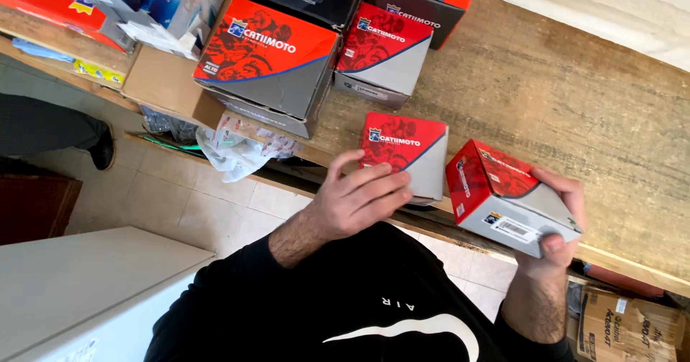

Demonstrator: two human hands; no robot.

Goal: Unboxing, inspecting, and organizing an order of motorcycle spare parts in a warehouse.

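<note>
Red-and-grey card is being gripped twice: a tilted box [512, 198] is being clamped off the surface [575, 110] by the right hand [557, 222], label turned up for reading, while a second box [404, 155] is being steadied by left fingers [374, 189] pressed together.
</note>
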